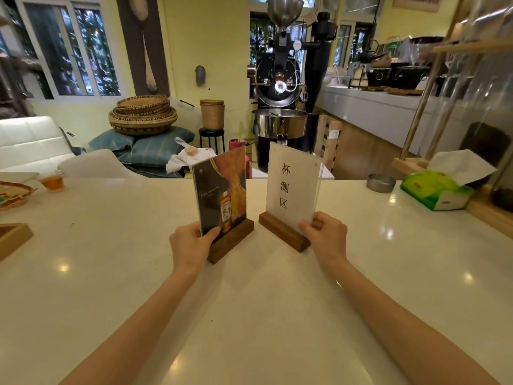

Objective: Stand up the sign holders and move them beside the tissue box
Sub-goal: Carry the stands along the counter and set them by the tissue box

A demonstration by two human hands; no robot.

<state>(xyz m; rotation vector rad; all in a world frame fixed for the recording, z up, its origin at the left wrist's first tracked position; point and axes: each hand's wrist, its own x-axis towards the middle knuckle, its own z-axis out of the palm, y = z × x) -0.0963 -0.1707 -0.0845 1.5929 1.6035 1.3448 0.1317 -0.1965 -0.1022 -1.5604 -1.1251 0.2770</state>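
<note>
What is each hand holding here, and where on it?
Left hand: picture sign holder, lower left edge. Right hand: white sign holder, lower right corner.

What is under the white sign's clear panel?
A wooden base holds the white sign upright on the counter. The right hand grips the panel's lower corner, hiding that end of the base.

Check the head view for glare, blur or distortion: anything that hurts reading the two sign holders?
Head view: ceiling lights leave bright spots on the glossy table, none on the signs. The white sign holder and the dark sign holder are sharp, their print readable. Wide-angle bending skews the edges; the tissue box is softer.
</note>
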